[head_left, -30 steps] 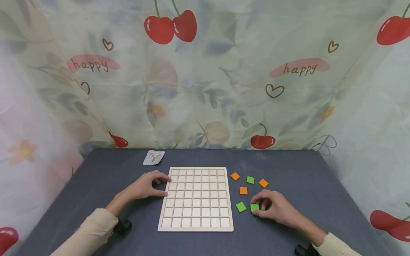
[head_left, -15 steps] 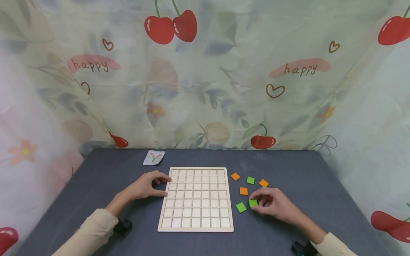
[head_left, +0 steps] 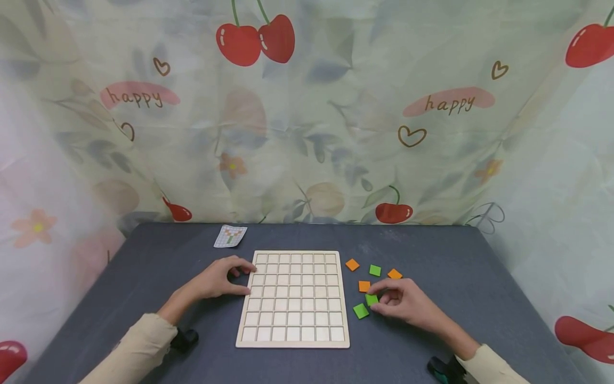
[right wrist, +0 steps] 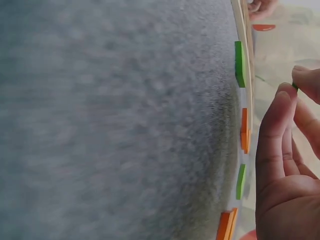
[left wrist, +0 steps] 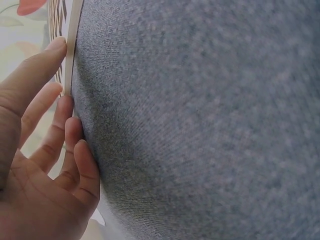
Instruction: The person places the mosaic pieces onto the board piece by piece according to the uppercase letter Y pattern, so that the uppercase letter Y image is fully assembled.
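Observation:
A pale wooden grid board (head_left: 293, 344) lies in the middle of the dark table, its squares bare. My left hand (head_left: 218, 277) rests at the board's left edge, thumb and fingertips touching the rim; the left wrist view shows these fingers (left wrist: 74, 129) loosely bent beside it. Between thumb and fingertips my right hand (head_left: 408, 306) pinches a small green square tile (head_left: 371, 300), held above the table right of the board. Only a thin green edge of that tile shows in the right wrist view. Just below and left of it lies another green tile (head_left: 361, 311).
Right of the board lie several more tiles: an orange one (head_left: 364, 286), a green one (head_left: 375, 270), and two further orange ones at the back. A small card (head_left: 230, 236) with a coloured grid pattern lies behind the board. A printed curtain (head_left: 307, 133) hangs behind the table.
My right hand has lifted the green tile and moved it left and slightly away from me, towards the board. The left hand and the board have stayed put.

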Motion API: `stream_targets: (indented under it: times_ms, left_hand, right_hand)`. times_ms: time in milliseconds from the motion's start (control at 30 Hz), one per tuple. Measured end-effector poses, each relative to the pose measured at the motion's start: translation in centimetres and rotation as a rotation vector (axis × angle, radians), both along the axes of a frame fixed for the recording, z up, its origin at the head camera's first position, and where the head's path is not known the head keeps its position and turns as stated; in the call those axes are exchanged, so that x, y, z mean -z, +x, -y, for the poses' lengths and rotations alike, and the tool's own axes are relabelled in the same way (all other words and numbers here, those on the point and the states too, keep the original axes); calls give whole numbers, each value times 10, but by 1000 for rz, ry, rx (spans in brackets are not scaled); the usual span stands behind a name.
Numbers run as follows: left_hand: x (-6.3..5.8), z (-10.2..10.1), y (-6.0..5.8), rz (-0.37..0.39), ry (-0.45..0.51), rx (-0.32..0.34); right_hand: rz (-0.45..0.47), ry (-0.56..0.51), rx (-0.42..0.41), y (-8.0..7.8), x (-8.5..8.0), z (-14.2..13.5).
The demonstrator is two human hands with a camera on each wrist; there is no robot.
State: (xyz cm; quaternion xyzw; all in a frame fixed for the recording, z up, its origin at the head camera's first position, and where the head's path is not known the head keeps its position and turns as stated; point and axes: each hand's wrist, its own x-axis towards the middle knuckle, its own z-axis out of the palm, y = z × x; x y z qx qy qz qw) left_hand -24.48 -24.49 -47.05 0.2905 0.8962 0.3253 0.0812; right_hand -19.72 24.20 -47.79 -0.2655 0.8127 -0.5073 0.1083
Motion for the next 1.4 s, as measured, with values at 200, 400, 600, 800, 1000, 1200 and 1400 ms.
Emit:
stream_targets:
  times_ms: [200, 400, 600, 800, 1000, 1200, 1400]
  left_hand:
    - [1, 1, 0, -7, 0, 2]
    - [1, 0, 0, -4, 0, 6]
    - [1, -1, 0, 0, -4, 1]
    - [1, 0, 0, 2, -3, -1]
    - [2, 0, -1, 7, -10, -5]
    - [1, 0, -2, 10, -10, 1]
    - [0, -1, -3, 15, -14, 1]
  right_hand:
    - [-3, -69, -55, -3, -2, 7]
    - [-31, -88, -95, -3, -2, 15]
    - [-28, -64, -114, -3, -5, 24]
    - [-16, -30, -147, -5, -9, 35]
    - [-43, -52, -154, -4, -9, 44]
    - [-52, -67, -134, -5, -7, 52]
    - [-51, -74, -144, -6, -3, 62]
